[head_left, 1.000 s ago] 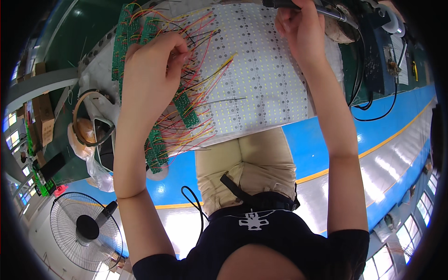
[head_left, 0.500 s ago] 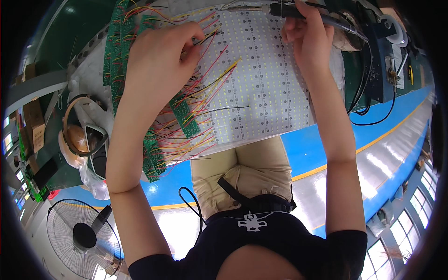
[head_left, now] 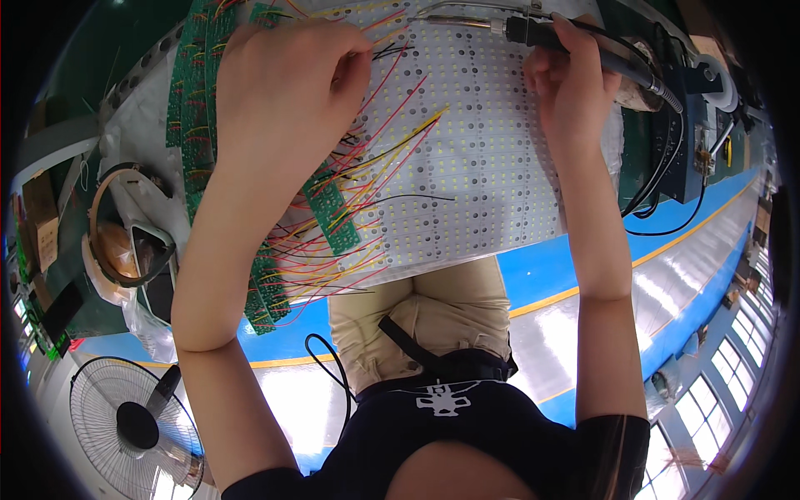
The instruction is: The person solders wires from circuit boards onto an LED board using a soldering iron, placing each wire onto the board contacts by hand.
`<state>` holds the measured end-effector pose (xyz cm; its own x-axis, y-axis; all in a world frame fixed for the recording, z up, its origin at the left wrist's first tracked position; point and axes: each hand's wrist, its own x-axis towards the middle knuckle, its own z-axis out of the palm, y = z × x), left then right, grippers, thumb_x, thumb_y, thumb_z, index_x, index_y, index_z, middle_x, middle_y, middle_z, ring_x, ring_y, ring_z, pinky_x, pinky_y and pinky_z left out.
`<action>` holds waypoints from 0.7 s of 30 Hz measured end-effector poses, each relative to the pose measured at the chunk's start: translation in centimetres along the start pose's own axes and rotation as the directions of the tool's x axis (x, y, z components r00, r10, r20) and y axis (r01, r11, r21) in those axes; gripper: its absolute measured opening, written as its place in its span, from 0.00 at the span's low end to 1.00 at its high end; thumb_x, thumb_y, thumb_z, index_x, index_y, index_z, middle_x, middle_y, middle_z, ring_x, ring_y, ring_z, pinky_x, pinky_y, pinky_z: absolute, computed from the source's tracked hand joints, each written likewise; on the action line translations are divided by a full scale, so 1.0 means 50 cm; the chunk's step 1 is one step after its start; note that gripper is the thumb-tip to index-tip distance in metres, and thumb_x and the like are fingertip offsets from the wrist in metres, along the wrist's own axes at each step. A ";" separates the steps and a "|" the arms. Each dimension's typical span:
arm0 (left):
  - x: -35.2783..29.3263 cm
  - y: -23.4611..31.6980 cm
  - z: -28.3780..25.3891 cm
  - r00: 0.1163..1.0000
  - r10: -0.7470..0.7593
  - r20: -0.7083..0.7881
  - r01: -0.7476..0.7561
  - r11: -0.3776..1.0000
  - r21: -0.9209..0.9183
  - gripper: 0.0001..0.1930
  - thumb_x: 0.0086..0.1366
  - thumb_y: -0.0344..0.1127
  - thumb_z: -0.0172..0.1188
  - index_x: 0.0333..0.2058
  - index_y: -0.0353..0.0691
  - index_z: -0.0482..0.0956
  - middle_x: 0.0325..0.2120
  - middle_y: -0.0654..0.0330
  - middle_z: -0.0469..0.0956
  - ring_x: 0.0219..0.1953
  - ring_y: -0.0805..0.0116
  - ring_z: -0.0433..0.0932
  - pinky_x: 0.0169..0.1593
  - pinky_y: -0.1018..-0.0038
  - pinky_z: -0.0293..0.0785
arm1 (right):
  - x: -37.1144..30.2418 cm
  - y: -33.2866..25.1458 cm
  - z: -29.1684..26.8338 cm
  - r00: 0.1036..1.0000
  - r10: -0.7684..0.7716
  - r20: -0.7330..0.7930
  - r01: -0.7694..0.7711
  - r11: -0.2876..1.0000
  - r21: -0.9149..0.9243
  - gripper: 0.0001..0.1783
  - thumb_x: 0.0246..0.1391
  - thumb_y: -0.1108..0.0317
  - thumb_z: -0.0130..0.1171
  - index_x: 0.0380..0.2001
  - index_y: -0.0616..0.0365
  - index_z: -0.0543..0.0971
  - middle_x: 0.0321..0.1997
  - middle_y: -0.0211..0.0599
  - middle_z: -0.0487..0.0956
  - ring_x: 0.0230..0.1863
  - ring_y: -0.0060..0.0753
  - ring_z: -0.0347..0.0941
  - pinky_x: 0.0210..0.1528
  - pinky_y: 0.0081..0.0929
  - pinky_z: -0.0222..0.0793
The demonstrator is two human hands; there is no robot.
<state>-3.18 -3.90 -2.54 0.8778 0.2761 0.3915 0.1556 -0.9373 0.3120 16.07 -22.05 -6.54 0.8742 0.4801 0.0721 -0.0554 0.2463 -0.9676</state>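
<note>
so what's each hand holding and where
Right hand grips a soldering iron by its dark handle. Left hand pinches thin wires at the LED panel.

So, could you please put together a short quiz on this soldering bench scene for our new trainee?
1. True or false: the right hand holds the soldering iron.
2. What is the left hand pinching? A) a fan B) thin wires C) a roll of tape
3. Fill in: the white LED panel lies beside small ____ circuit boards with red and yellow wires.

Key: 1 true; 2 B, wires at the panel's upper edge; 3 green.
</note>
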 end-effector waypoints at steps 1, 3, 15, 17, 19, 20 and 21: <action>0.000 -0.002 0.003 0.999 0.007 -0.037 -0.007 1.000 0.000 0.03 0.56 0.33 0.64 0.28 0.43 0.84 0.24 0.60 0.83 0.28 0.59 0.81 0.44 0.61 0.74 | -0.001 0.001 -0.001 1.000 0.002 0.003 -0.002 1.000 -0.002 0.06 0.59 0.68 0.61 0.33 0.53 0.73 0.18 0.35 0.72 0.15 0.29 0.68 0.16 0.27 0.58; -0.002 -0.005 0.000 1.000 0.006 0.015 -0.007 1.000 0.007 0.03 0.58 0.33 0.65 0.31 0.44 0.85 0.25 0.62 0.83 0.26 0.63 0.80 0.42 0.65 0.71 | -0.004 0.003 -0.004 1.000 -0.021 -0.011 0.022 0.999 0.023 0.05 0.60 0.69 0.60 0.33 0.55 0.73 0.20 0.34 0.72 0.15 0.28 0.68 0.16 0.28 0.61; 0.001 0.010 -0.007 0.993 -0.059 0.100 0.057 0.998 0.024 0.04 0.61 0.34 0.67 0.34 0.44 0.87 0.26 0.62 0.83 0.26 0.66 0.79 0.42 0.69 0.68 | -0.019 -0.013 0.009 0.992 -0.124 0.022 0.126 0.984 -0.125 0.05 0.60 0.69 0.56 0.33 0.58 0.72 0.20 0.32 0.71 0.14 0.31 0.72 0.14 0.25 0.64; 0.001 0.009 -0.005 0.994 -0.059 0.095 0.056 0.998 0.032 0.04 0.61 0.34 0.67 0.34 0.44 0.87 0.26 0.63 0.83 0.26 0.67 0.79 0.42 0.69 0.68 | -0.018 -0.011 0.011 0.991 -0.135 0.022 0.137 0.984 -0.117 0.05 0.60 0.69 0.55 0.33 0.58 0.72 0.19 0.32 0.71 0.13 0.32 0.74 0.13 0.23 0.62; 0.001 0.008 -0.005 0.995 -0.040 0.091 0.036 0.999 0.040 0.04 0.60 0.34 0.67 0.34 0.44 0.87 0.26 0.63 0.83 0.26 0.67 0.80 0.42 0.69 0.68 | -0.018 -0.011 0.013 0.989 -0.146 0.022 0.147 0.983 -0.108 0.06 0.60 0.69 0.55 0.33 0.59 0.72 0.18 0.32 0.71 0.13 0.33 0.75 0.12 0.21 0.60; 0.000 0.008 -0.006 0.995 -0.042 0.091 0.039 0.998 0.041 0.04 0.60 0.34 0.67 0.34 0.44 0.87 0.26 0.63 0.83 0.26 0.67 0.80 0.42 0.69 0.68 | -0.019 -0.013 0.015 0.990 -0.138 0.022 0.140 0.982 -0.125 0.05 0.60 0.69 0.55 0.33 0.59 0.72 0.18 0.33 0.72 0.14 0.34 0.75 0.12 0.21 0.59; 0.000 0.008 -0.006 0.995 -0.044 0.094 0.040 0.998 0.045 0.05 0.60 0.34 0.67 0.34 0.44 0.87 0.26 0.63 0.83 0.26 0.67 0.80 0.42 0.69 0.68 | -0.020 -0.014 0.017 0.991 -0.130 0.023 0.132 0.981 -0.143 0.05 0.60 0.69 0.55 0.33 0.59 0.72 0.18 0.34 0.72 0.14 0.35 0.76 0.12 0.21 0.58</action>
<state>-3.25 -4.20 -2.15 0.9086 0.2963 0.2943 0.2112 -0.9339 0.2884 14.85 -22.00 -5.72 0.8629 0.4628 0.2030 0.1301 0.1848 -0.9741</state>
